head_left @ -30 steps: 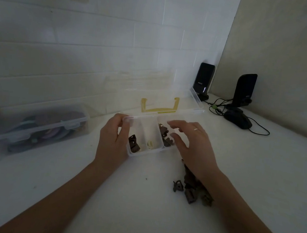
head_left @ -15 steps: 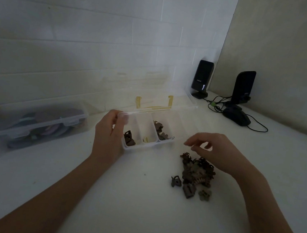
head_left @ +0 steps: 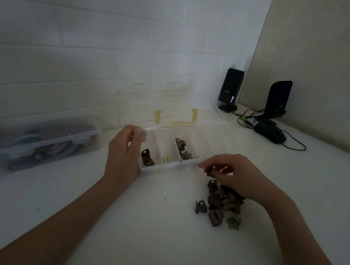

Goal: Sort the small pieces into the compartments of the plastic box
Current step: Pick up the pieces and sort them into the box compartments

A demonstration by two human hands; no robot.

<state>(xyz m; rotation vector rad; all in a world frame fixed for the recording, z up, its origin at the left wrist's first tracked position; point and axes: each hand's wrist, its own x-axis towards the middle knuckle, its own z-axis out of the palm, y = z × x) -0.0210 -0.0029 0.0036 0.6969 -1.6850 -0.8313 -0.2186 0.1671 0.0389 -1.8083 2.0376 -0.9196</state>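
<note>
A clear plastic box (head_left: 167, 168) with its lid open stands on the white table. My left hand (head_left: 123, 151) grips its left end. The left compartment holds a dark brown clip (head_left: 147, 157), the middle one a small yellow piece (head_left: 167, 159), the third several brown pieces (head_left: 182, 149). My right hand (head_left: 233, 175) hovers just right of the box's front corner and pinches a small brown piece (head_left: 210, 171) in its fingertips. A pile of brown and greenish small clips (head_left: 220, 203) lies under and in front of that hand.
A closed clear storage box (head_left: 43, 139) with coloured items sits at the left by the tiled wall. Two black speakers (head_left: 230, 89) (head_left: 277, 99), a black mouse (head_left: 270, 133) and cables occupy the far right corner.
My right hand left the box, came down to the pile and now pinches a brown piece lifted off it. My left hand keeps its hold on the box.
</note>
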